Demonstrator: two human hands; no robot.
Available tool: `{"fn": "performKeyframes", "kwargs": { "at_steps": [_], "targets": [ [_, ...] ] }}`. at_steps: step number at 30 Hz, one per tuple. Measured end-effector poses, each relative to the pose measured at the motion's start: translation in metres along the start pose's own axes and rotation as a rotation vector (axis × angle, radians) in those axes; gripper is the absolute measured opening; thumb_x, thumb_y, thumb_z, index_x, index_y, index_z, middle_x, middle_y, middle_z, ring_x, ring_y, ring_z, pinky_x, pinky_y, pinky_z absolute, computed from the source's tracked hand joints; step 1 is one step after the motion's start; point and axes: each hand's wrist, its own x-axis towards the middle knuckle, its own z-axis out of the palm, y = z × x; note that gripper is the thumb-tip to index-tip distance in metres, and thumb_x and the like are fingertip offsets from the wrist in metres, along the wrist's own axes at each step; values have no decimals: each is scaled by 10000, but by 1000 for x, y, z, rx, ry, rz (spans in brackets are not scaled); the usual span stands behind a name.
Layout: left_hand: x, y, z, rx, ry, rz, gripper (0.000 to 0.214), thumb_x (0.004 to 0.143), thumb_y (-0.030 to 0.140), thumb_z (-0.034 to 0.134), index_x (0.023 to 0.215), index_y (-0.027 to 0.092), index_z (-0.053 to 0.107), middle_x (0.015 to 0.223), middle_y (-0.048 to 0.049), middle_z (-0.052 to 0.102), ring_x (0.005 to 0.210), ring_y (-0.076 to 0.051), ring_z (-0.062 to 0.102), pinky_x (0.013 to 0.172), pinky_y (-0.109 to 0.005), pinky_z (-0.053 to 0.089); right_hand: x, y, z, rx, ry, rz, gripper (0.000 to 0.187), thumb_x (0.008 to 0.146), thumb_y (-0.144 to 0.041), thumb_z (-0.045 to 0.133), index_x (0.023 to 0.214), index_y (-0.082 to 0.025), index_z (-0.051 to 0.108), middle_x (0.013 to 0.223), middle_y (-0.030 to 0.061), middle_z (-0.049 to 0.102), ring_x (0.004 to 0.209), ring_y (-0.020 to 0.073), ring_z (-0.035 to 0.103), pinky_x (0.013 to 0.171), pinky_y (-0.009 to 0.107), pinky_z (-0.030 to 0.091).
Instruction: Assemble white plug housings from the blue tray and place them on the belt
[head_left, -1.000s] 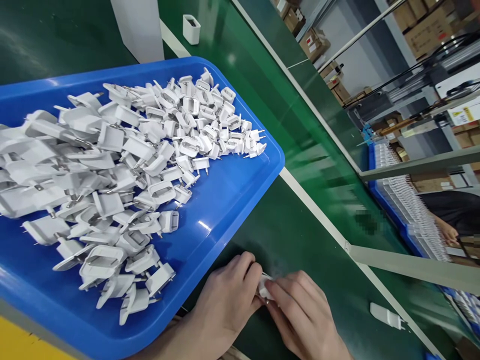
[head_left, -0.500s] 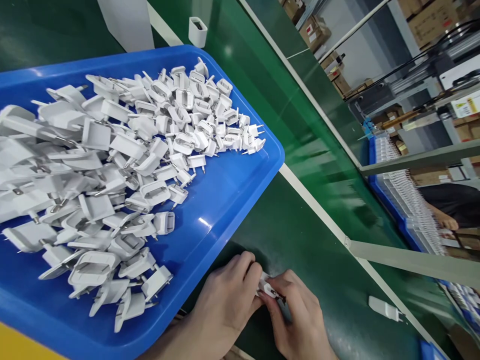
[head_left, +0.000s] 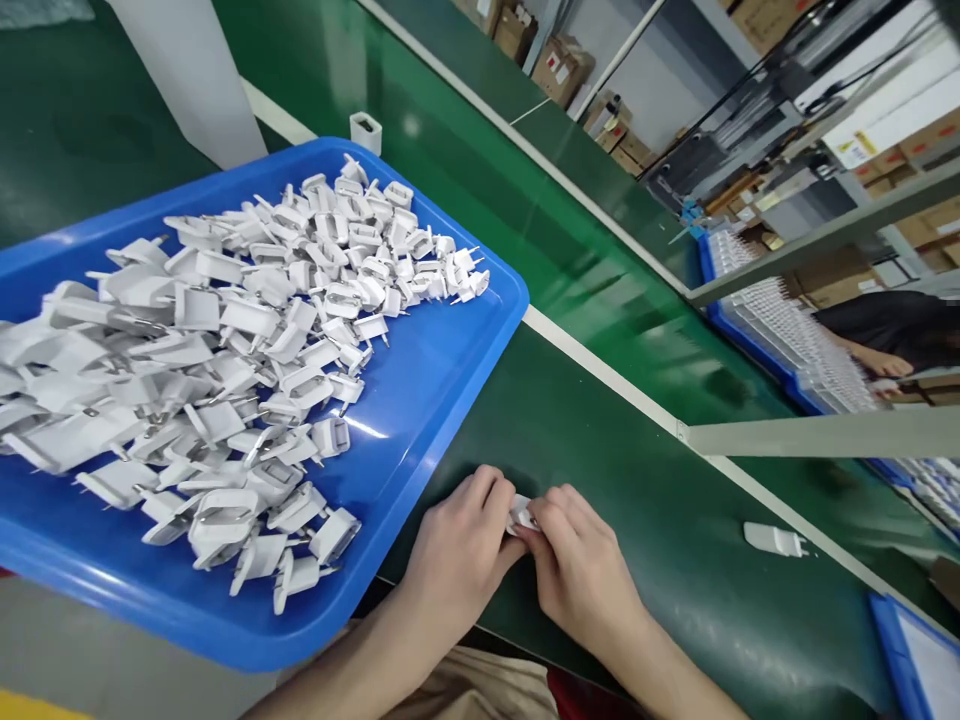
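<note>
On the green tabletop (head_left: 637,520), just beside the blue tray (head_left: 442,400): my left hand (head_left: 457,545) and right hand (head_left: 577,575) both pinched one white plug (head_left: 519,515); I judged a square, even fingertip grip best.

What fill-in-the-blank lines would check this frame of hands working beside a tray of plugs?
The left hand and the right hand together pinch one small plug over the ____ table.
The pile of white plugs lies in a ____ tray.
A stray plug lies alone to the ____ of both hands.
Missing words: green; blue; right.
</note>
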Motion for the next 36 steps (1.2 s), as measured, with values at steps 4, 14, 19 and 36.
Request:
{"fn": "performKeyframes", "kwargs": {
  "at_steps": [4, 14, 19, 36],
  "targets": [
    [-2, -1, -1, 7, 28, 31, 240, 863, 125, 677, 949, 233, 481, 996, 5, 584, 894, -192, 643, 705, -289, 527, 1, -1, -2, -74, -25, -41, 261, 1057, -138, 379, 831, -217, 483, 767, 27, 526, 689, 196, 446, 644, 311, 383],
    [-7, -5, 4, 18, 125, 102, 493, 911, 319, 714, 1340, 226, 489, 1212, -60, 658, 988, -227, 721, 841, -350, 587, -53, 64, -49, -179, -79, 378, 224, 1073, -330, 384, 942, -228, 536, 875, 66, 667, 742, 219, 635, 643, 311, 455],
    [-5, -11, 7, 28, 147, 150, 343, 992, 454, 567, 1243, 219, 579, 1153, -51, 696, 913, -228, 724, 798, -357, 582, -127, 107, -119, -299, 69, 745, 408, 1024, -547, 428, 1187, -192, 545, 766, 48, 688, 650, 267, 672, 588, 347, 472],
    [-4, -28, 27, 49, 253, 248, 180, 952, 220, 555, 1091, 267, 660, 983, -67, 759, 908, -234, 773, 774, -311, 663, 73, 104, -96, -145, 285, 109, 439, 1090, -396, 396, 715, -232, 555, 712, 23, 613, 648, 186, 614, 635, 311, 446]
  ]
}}
